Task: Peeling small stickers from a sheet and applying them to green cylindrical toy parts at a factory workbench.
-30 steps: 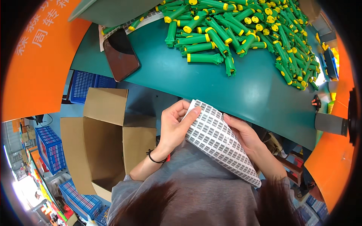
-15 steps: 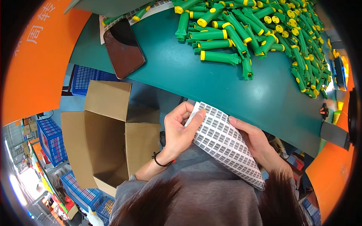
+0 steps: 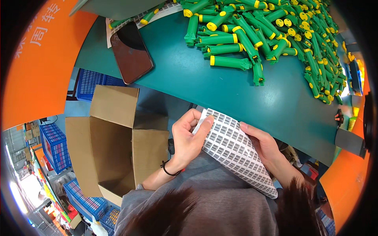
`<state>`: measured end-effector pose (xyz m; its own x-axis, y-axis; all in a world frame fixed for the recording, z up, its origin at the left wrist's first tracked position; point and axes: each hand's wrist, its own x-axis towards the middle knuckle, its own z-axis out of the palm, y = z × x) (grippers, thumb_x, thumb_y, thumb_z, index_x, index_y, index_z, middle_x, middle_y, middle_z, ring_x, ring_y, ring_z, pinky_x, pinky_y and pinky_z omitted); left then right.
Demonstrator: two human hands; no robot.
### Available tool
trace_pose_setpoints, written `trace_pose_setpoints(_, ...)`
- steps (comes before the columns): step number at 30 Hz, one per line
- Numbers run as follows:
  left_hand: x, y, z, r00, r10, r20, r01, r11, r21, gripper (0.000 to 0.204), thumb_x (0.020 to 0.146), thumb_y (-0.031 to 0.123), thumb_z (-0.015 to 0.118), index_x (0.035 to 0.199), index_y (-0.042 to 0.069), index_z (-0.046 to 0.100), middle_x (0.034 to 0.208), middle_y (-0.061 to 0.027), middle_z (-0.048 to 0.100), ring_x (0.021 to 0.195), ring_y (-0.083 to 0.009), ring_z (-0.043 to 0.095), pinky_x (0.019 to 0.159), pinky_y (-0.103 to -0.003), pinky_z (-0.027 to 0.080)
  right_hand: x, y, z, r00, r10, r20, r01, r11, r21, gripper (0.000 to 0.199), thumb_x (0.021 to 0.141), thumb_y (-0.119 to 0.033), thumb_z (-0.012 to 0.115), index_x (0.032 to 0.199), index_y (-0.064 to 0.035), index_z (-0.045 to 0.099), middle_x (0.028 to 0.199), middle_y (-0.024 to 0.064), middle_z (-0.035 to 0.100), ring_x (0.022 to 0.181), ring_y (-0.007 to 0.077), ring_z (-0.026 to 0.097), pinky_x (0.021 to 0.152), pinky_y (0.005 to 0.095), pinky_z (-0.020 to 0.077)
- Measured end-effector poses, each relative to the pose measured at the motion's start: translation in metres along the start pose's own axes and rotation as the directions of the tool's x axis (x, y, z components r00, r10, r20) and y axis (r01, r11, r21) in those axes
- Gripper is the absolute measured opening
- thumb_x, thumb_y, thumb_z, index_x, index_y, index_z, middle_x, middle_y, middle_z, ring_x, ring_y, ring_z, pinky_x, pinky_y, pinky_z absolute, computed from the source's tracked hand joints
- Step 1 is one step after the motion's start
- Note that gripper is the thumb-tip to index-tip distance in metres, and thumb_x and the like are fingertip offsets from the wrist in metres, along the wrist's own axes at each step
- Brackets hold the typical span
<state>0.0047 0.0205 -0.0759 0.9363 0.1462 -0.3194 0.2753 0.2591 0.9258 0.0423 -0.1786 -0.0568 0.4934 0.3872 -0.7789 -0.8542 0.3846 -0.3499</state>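
Our left hand pinches a barcode-label sheet just right of frame centre.
Probably light, limp and easily creased, it suits edge holds; our right hand touches its right edge, fingers hidden, so we cannot tell its grip.

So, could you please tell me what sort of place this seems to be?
Probably a factory or packing workshop, judging by the heap of similar green tubes with yellow ends, the open cardboard box and the white sheet of small printed rectangles.
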Motion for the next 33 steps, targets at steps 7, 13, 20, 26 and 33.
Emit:
trace_pose_setpoints(7, 0.005, -0.002, 0.0, 0.999, 0.036, 0.003, -0.036, 0.999, -0.005, 0.013, 0.094, 0.008, 0.062, 0.083, 0.001, 0.059, 0.077, -0.0026, 0.067, 0.064, -0.001, 0.056, 0.057, -0.017, 0.041, 0.004, 0.003, -0.003, 1.0, -0.019, 0.011, 0.019, 1.0, 0.002, 0.027, 0.089, -0.011, 0.066, 0.11, 0.0054, 0.059, 0.102, 0.016, 0.067, 0.09, 0.0202, 0.068, 0.081, 0.0312, 0.0566)
trace_pose_setpoints(13, 0.011, 0.0, 0.0, 0.999, 0.031, 0.039, -0.034, 0.998, 0.061, 0.016, 0.091, 0.012, 0.067, 0.094, -0.003, 0.063, 0.082, -0.0052, 0.07, 0.07, -0.0041, 0.061, 0.061, -0.018, 0.046, 0.005, 0.004, -0.003, 0.999, -0.049, -0.003, 0.049, 0.999, -0.022, 0.029, 0.089, -0.01, 0.067, 0.111, 0.0064, 0.058, 0.103, 0.0168, 0.066, 0.089, 0.0204, 0.068, 0.079, 0.0321, 0.0577)
trace_pose_setpoints(20, 0.019, 0.002, 0.003, 0.999, -0.033, 0.036, 0.031, 0.997, 0.064, 0.02, 0.089, 0.012, 0.071, 0.096, -0.005, 0.064, 0.081, -0.0087, 0.072, 0.071, -0.0078, 0.066, 0.061, -0.021, 0.051, 0.003, 0.003, -0.003, 0.998, -0.051, -0.022, 0.05, 0.996, -0.078, 0.03, 0.089, -0.011, 0.067, 0.113, 0.0052, 0.058, 0.102, 0.0149, 0.066, 0.089, 0.0188, 0.068, 0.08, 0.0309, 0.0573)
trace_pose_setpoints(26, 0.024, 0.003, 0.004, 1.0, 0.008, 0.027, -0.01, 0.996, 0.092, 0.022, 0.087, 0.013, 0.073, 0.097, -0.004, 0.065, 0.084, -0.0092, 0.072, 0.074, -0.009, 0.067, 0.063, -0.022, 0.051, 0.004, 0.003, -0.004, 0.997, -0.071, -0.012, 0.069, 0.993, -0.1, 0.03, 0.089, -0.011, 0.067, 0.114, 0.0042, 0.057, 0.104, 0.0141, 0.066, 0.091, 0.0185, 0.068, 0.08, 0.0309, 0.0571)
trace_pose_setpoints(33, 0.03, 0.016, 0.015, 0.99, 0.054, 0.126, -0.102, 0.909, 0.405, 0.024, 0.081, 0.009, 0.075, 0.101, -0.002, 0.065, 0.087, -0.006, 0.071, 0.078, -0.0098, 0.066, 0.067, -0.023, 0.052, 0.007, 0.006, -0.007, 0.993, -0.111, 0.037, 0.115, 0.988, -0.105, 0.031, 0.091, -0.009, 0.065, 0.118, 0.0031, 0.056, 0.108, 0.0138, 0.065, 0.093, 0.0184, 0.067, 0.081, 0.0302, 0.0565)
